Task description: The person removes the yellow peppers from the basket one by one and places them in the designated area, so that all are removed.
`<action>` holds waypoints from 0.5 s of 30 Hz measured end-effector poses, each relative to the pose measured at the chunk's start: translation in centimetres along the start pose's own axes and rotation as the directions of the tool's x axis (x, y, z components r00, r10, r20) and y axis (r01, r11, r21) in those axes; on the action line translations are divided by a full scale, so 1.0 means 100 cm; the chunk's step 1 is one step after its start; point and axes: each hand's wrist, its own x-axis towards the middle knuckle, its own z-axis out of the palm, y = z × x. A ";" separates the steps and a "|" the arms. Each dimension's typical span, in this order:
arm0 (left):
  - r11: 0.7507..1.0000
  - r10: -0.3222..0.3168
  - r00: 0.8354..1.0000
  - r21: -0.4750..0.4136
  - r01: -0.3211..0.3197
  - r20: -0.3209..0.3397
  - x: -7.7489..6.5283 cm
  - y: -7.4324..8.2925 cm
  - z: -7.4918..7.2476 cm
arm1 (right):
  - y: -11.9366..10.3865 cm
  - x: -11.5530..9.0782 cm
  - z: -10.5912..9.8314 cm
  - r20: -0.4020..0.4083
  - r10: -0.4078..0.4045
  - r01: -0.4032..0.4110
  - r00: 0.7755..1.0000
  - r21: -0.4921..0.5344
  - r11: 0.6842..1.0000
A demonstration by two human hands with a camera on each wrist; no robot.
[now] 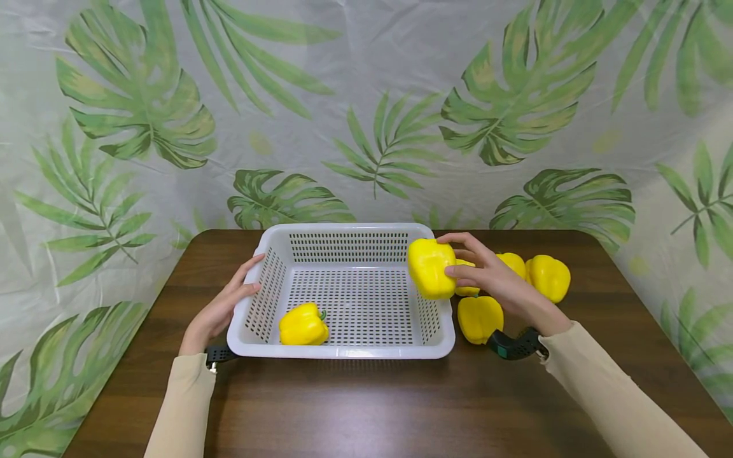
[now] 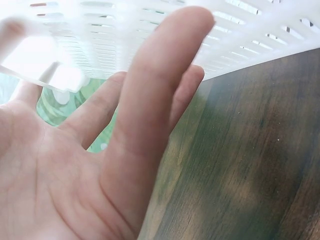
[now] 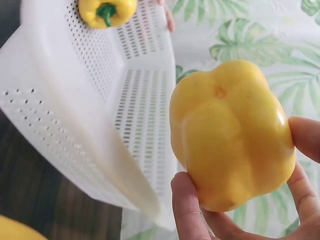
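Observation:
My right hand (image 1: 487, 273) holds a yellow bell pepper (image 1: 431, 268) between thumb and fingers, above the right end wall of the white plastic basket (image 1: 343, 351). In the right wrist view, the held pepper (image 3: 232, 137) shows its lobed bottom end. At the basket's left end, my left hand (image 1: 220, 312) rests its fingertips and thumb against the rim. The left wrist view shows the thumb (image 2: 150, 90) and fingers extended against the perforated side. Another yellow bell pepper (image 1: 303, 324) lies inside, near the front left corner, its green stem pointing right.
Several more yellow bell peppers lie right of the basket on the brown wooden table (image 1: 366, 407): one pepper (image 1: 480, 319) in front, others (image 1: 548, 278) further back, partly behind my right hand. A leaf-patterned cloth (image 1: 389, 127) hangs behind the table.

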 end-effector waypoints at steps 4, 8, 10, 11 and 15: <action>1.000 0.006 1.000 0.003 -0.006 -0.002 0.000 0.000 0.000 | 0.002 -0.006 -0.006 -0.015 0.001 0.000 1.000 0.015 1.000; 1.000 0.007 1.000 0.004 -0.007 -0.001 -0.001 0.000 0.000 | 0.005 -0.012 -0.012 -0.029 0.007 -0.007 1.000 0.025 1.000; 1.000 0.006 1.000 0.003 -0.006 0.000 -0.001 0.001 0.000 | 0.007 -0.014 -0.014 -0.036 0.009 -0.008 0.999 0.022 1.000; 1.000 0.004 1.000 0.002 -0.004 0.001 -0.001 0.001 0.000 | 0.007 -0.016 -0.015 -0.038 0.007 -0.006 0.999 0.021 1.000; 1.000 -0.002 1.000 0.006 0.002 -0.001 -0.001 0.001 0.001 | 0.009 -0.022 -0.020 -0.050 -0.005 0.006 0.999 0.018 1.000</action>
